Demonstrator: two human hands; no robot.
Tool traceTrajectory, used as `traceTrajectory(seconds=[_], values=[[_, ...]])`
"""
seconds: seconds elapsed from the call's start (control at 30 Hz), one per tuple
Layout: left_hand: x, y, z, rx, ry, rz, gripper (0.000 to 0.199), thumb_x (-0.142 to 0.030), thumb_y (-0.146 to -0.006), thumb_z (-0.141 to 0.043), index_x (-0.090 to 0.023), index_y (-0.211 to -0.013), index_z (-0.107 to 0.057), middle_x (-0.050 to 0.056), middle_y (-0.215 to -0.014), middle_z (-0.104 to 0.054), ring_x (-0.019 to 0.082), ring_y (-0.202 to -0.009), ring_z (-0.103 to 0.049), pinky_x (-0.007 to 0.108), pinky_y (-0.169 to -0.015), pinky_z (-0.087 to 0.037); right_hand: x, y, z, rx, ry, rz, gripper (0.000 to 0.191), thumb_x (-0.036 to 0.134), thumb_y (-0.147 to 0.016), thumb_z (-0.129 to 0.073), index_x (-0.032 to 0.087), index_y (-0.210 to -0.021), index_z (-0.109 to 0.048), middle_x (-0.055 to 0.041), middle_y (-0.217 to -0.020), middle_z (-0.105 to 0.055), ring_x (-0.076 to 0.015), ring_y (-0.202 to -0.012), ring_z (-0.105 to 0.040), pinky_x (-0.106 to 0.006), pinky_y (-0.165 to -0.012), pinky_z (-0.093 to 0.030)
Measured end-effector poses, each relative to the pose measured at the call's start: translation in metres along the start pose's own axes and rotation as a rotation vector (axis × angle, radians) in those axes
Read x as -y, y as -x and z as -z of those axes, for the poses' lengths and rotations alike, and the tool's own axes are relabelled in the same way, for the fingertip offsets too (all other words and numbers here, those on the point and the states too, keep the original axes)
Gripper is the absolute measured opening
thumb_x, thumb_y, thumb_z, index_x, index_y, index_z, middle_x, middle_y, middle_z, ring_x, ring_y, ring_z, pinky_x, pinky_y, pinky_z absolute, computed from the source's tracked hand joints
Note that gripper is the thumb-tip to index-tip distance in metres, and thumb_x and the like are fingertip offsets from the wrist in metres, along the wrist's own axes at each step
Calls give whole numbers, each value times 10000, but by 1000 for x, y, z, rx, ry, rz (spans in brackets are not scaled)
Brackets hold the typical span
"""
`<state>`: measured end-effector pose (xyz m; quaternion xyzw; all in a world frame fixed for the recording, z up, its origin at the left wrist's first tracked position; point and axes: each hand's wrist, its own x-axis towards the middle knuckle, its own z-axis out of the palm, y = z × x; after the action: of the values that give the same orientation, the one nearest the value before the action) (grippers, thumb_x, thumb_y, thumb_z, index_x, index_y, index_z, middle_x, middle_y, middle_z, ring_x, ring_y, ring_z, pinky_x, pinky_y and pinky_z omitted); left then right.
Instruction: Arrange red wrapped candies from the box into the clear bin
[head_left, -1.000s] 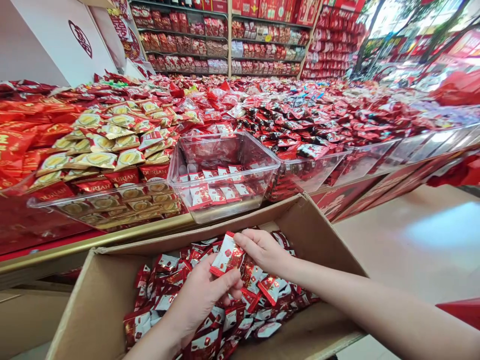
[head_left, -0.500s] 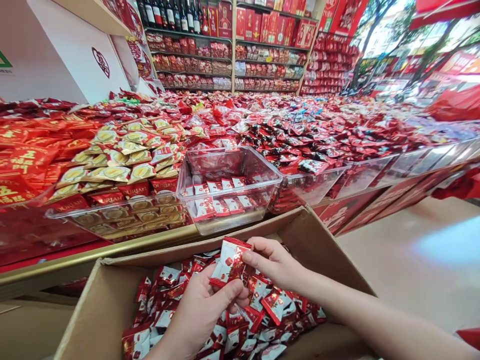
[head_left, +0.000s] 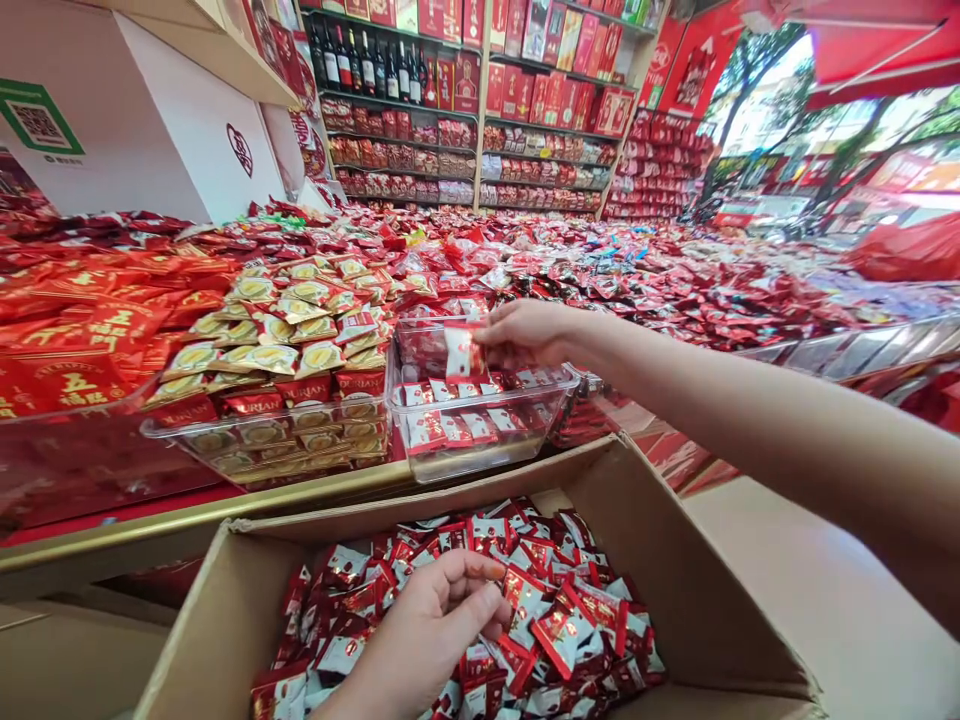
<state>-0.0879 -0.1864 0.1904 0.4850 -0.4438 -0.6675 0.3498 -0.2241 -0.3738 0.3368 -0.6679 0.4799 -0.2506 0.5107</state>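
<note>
My right hand (head_left: 529, 332) pinches a small red and white candy packet (head_left: 465, 352) over a clear plastic bin (head_left: 487, 462). Rows of matching packets (head_left: 454, 430) lie flat inside that bin. Below, my left hand (head_left: 442, 610) is over an open cardboard box (head_left: 712, 600). Its fingers are loosely curled, with a gap between thumb and forefinger and nothing visibly held. Just beside its fingertips lies another red and white packet (head_left: 525, 602), part of the loose pile in the box.
Left of the bin stand gold durian packets (head_left: 300, 330) in a clear tray, then red packets (head_left: 67, 350). A gold-coloured rail (head_left: 225, 515) runs between counter and box. Shelves (head_left: 480, 110) with bottles and red boxes stand behind. Pale floor (head_left: 795, 560) shows at the right.
My right hand has carried the packet forward and up, from between both hands to over the clear bin. My left hand has let go of it and stays over the box. The view has tilted up slightly.
</note>
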Motion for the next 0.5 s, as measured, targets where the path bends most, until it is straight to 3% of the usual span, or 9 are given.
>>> traceTrajectory(seconds=[0.07, 0.13, 0.3, 0.5], values=[[1, 1, 1, 11, -31, 2, 216, -323, -677, -618, -163, -816, -574, 5, -684, -646, 113, -654, -576, 253, -655, -435, -8, -23, -6, 104, 143, -194, 203, 112, -784, -529, 147, -592, -472, 34, -478, -492, -54, -416, -449, -188, -412, -360], [2, 2, 3, 28, -61, 3, 203, -300, -688, -599, -156, -827, -564, 11, -700, -642, 117, -670, -571, 261, -675, -430, -17, -39, -16, 165, 236, -281, 189, 77, -752, -543, 136, -578, -500, 28, -445, -495, -62, -388, -436, -200, -402, -357], [7, 1, 6, 82, -93, 18, 210, -289, -693, -577, -154, -853, -555, 17, -737, -612, 128, -680, -542, 284, -685, -415, -28, -57, -36, 266, 339, -357, 126, 87, -676, -610, 131, -587, -532, 34, -433, -510, -72, -388, -454, -206, -406, -388], [11, -1, 9, 109, -152, 57, 225, -290, -692, -556, -157, -873, -541, -6, -705, -556, 127, -653, -512, 292, -668, -406, -39, -64, -40, 276, 443, -376, 149, 174, -592, -692, 148, -566, -548, 41, -406, -492, -113, -422, -497, -263, -450, -446]])
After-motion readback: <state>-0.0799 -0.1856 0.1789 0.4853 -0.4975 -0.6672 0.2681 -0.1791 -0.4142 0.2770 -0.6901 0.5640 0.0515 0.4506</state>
